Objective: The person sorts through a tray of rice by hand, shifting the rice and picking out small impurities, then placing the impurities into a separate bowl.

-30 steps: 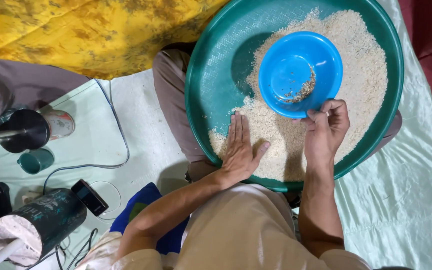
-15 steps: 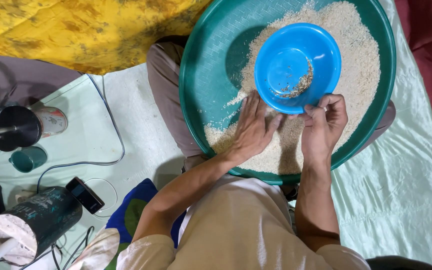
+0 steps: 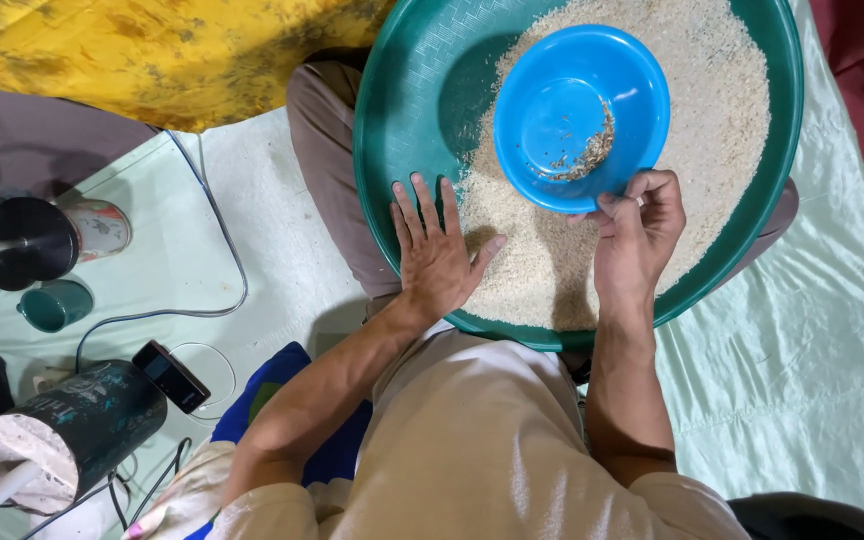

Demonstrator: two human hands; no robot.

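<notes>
My left hand (image 3: 435, 262) lies flat and wide open on the rice (image 3: 712, 130), at seven o'clock in the big green tray (image 3: 402, 90), so my fingers can spread the grains. My right hand (image 3: 640, 232) pinches the near rim of the blue bowl (image 3: 580, 115), at five o'clock in the tray, to keep it steady. The bowl sits on the rice and holds a few brown bits (image 3: 588, 156), kept apart from the clean grains.

Left hand (image 3: 435, 255) flat, fingers spread; right hand (image 3: 638, 232) in curled grip.
</notes>
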